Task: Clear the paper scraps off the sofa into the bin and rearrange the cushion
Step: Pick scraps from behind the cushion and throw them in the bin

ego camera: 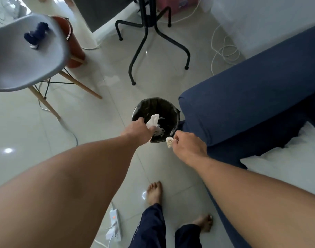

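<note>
Crumpled white paper scraps (154, 122) hang at mid-frame over the round black-lined bin (171, 108), gripped by the left hand (138, 130). The right hand (188, 146) pinches a small white wad (169, 141) just outside the rim; best shift it inward above the opening before letting go, beside the navy fabric sofa (242, 104).

Glossy pale tiled floor (92, 111), grey shell chair (27, 56) far left of the hands, black stand legs (149, 33) beyond them, white cables (224, 51), possibly a power strip (115, 222) below.

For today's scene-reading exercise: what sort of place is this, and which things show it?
Probably a home living room: a blue sofa, a grey shell chair on wooden legs, and a small lined bin on tiled floor.
</note>
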`<state>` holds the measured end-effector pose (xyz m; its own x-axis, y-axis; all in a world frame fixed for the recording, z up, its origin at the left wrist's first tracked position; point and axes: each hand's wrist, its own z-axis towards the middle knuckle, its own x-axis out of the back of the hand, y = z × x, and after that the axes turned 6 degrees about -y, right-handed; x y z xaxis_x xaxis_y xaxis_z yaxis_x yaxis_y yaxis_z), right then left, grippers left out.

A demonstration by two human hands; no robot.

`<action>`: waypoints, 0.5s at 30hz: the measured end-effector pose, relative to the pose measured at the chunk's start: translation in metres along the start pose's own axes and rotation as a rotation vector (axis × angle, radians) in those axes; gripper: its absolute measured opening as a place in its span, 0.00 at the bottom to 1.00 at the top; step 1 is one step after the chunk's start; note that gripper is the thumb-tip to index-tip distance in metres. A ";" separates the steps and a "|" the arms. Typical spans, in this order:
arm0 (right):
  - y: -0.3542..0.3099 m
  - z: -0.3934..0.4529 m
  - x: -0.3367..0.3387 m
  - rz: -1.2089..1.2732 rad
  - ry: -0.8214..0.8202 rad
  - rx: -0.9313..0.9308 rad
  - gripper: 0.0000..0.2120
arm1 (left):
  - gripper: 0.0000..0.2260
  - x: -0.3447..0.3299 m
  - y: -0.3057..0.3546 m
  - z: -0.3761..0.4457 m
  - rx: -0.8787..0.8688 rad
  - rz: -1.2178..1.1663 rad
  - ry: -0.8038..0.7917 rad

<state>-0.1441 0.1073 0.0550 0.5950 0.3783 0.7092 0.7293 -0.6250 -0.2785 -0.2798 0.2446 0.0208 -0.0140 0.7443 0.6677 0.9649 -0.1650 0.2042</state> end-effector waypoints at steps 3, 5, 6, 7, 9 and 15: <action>-0.004 0.010 -0.002 0.018 0.008 -0.036 0.06 | 0.28 -0.006 -0.010 0.004 -0.040 -0.020 0.002; -0.008 0.018 -0.003 0.046 0.014 -0.063 0.06 | 0.26 -0.010 -0.018 0.004 -0.021 0.001 -0.001; -0.010 0.022 -0.003 0.066 0.021 -0.081 0.06 | 0.26 -0.012 -0.022 0.005 -0.014 0.008 -0.012; -0.013 0.028 -0.003 0.091 0.033 -0.101 0.06 | 0.25 -0.014 -0.026 0.005 -0.014 0.006 -0.024; -0.021 0.037 -0.002 0.142 0.057 -0.136 0.07 | 0.24 -0.016 -0.032 0.008 -0.036 -0.013 -0.034; -0.033 0.068 -0.010 0.170 0.102 -0.140 0.07 | 0.23 -0.036 -0.062 0.031 -0.029 -0.034 -0.063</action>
<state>-0.1511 0.1705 0.0124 0.6626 0.1929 0.7237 0.5637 -0.7647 -0.3122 -0.3306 0.2480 -0.0387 -0.0297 0.7887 0.6141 0.9562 -0.1565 0.2472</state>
